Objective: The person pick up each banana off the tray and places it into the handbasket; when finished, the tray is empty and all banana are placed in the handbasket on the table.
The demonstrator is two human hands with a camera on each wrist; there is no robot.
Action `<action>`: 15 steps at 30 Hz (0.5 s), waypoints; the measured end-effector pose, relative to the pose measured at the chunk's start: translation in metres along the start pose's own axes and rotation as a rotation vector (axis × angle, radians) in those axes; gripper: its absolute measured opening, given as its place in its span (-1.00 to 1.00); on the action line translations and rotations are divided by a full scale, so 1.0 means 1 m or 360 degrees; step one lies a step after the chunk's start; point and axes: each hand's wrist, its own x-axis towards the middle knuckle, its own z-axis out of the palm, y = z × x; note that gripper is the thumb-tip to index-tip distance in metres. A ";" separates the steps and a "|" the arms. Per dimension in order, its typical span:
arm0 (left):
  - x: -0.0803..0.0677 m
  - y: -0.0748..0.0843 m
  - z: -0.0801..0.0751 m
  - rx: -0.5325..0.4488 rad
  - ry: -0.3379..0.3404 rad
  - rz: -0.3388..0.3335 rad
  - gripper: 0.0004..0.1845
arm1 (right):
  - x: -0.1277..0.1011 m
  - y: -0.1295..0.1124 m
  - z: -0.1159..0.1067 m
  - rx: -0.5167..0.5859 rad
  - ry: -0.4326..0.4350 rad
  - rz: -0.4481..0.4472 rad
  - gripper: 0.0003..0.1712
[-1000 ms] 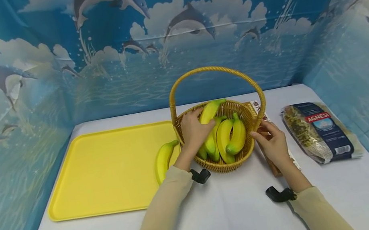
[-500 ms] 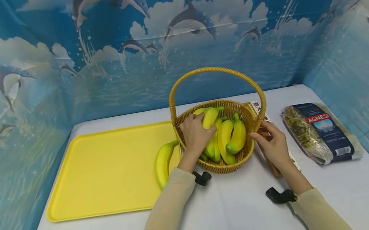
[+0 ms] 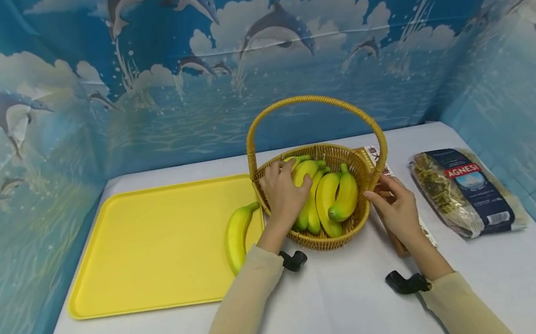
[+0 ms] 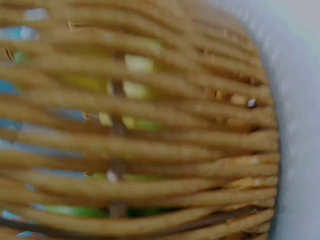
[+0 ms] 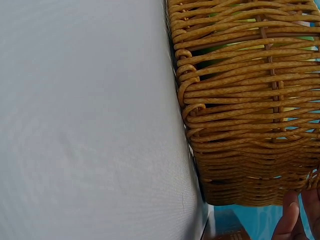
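Holding bananas: wicker basket

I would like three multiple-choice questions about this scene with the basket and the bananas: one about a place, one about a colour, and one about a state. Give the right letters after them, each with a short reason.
1. Where does the single banana outside the basket lie?
A. on the right edge of the tray
B. on the pasta bag
C. at the front edge of the table

2. What colour is the tray?
A. blue
B. yellow
C. white

3. What is the left hand doing?
A. lying flat on the table
B. gripping the basket handle
C. holding a banana inside the basket

Answers:
1. A: the single banana lies on the right edge of the tray, beside the basket.
2. B: the tray is plain yellow.
3. C: the left hand is curled round a banana inside the basket, while the right hand rests at the basket's outer wall.
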 end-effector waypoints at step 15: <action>-0.050 -0.028 -0.116 -0.0558 0.0071 -0.0282 -0.43 | 0.001 -0.002 -0.001 -0.0044 0.0010 0.0027 -0.56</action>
